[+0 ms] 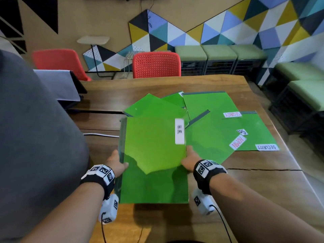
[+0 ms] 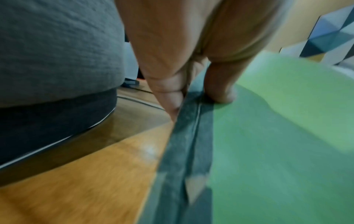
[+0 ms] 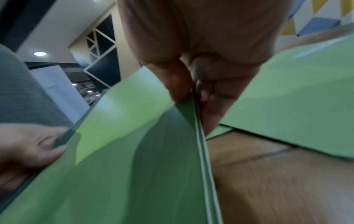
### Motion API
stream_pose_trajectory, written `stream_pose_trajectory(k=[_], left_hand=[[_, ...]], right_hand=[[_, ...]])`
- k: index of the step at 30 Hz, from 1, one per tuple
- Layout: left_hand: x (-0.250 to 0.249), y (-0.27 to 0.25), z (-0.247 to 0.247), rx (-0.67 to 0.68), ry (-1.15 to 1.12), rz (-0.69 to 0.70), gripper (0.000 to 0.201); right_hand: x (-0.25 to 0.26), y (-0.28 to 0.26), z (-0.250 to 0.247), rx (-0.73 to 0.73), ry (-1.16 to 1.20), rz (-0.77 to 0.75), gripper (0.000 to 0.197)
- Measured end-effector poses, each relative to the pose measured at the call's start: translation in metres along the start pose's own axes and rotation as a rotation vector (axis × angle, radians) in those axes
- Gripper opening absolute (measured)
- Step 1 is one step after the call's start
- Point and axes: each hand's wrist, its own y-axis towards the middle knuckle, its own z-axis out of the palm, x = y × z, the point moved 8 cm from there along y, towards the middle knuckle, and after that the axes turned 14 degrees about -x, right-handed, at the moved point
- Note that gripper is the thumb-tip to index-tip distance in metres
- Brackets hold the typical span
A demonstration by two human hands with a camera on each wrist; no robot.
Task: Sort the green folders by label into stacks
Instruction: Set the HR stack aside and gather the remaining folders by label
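Loose green folders crowd the far right; bare wooden table lies open near right.

We cannot read the blurred white label on the held folder. The left hand and right hand hide their fingers beneath it. At the far right, one label is partly covered.

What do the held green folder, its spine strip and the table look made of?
Held green folder: looks like glossy laminated card; it mirrors the room and shows thin pale edges.
Spine strip: seems matte, grainy dark tape, possibly cloth.
Table: apparently varnished wood, with grain and sheen.
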Motion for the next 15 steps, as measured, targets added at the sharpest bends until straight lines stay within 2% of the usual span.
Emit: stream_pose_trajectory(k=[3, 5, 7, 9, 12, 15], left_hand=[[0.042, -0.009, 0.023, 0.15, 0.181, -0.063, 0.07], [0.076, -0.016, 0.037, 0.255, 0.363, -0.11, 0.079], [0.097, -0.026, 0.042, 0.301, 0.463, -0.139, 0.078], [0.104, -0.035, 0.041, 0.284, 0.488, -0.165, 0.082], [0.109, -0.035, 0.044, 0.291, 0.549, -0.189, 0.084], [0.1, -0.028, 0.046, 0.308, 0.626, -0.133, 0.074]], right_hand=[[-0.024, -0.018, 0.035, 0.244, -0.057, 0.104, 0.032], [-0.038, -0.031, 0.049, 0.343, -0.139, 0.145, 0.029], [-0.057, -0.04, 0.065, 0.438, -0.155, 0.256, 0.032], [-0.067, -0.045, 0.077, 0.521, -0.183, 0.286, 0.029], [-0.062, -0.036, 0.083, 0.463, -0.251, 0.187, 0.029], [-0.051, -0.028, 0.081, 0.406, -0.297, 0.129, 0.029]])
